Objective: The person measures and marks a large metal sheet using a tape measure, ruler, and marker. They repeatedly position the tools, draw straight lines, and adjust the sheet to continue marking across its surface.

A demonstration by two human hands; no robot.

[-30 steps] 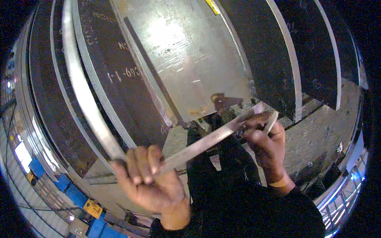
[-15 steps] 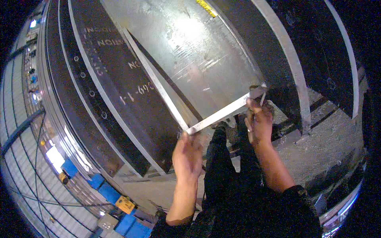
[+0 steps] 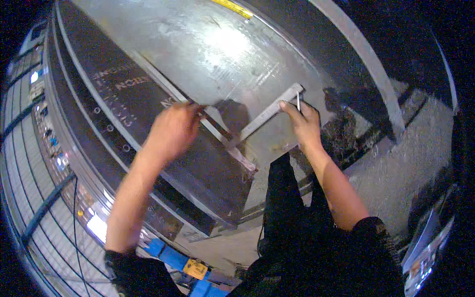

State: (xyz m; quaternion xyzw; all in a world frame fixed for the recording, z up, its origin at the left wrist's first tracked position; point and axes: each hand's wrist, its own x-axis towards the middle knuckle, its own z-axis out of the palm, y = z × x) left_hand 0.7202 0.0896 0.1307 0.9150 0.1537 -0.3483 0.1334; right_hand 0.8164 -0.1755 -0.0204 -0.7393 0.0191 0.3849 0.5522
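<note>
An L-shaped steel square [image 3: 267, 115] lies on a shiny metal plate [image 3: 277, 64], its corner near the plate's left edge. My right hand [image 3: 308, 124] is closed at the end of its short arm, the thumb against the metal. A thin white stick [image 3: 298, 101], perhaps a marker or chalk, stands up between that hand's fingers. My left hand [image 3: 173, 129] is curled over the dark lettered panel, at the strip along the plate's left edge. Its fingertips are blurred, and whatever they hold is hidden.
A yellow measuring tape [image 3: 232, 8] lies across the plate's far end. Upright pale ribs [image 3: 363, 54] stand to the right. Down at the left are blue boxes [image 3: 173, 257], a yellow box [image 3: 195, 269] and a grid-lined floor [image 3: 29, 198].
My left hand has left the square's corner and moved up and left along the plate's edge. My right hand and the square's short arm have shifted up and left in view, as the view turned.
</note>
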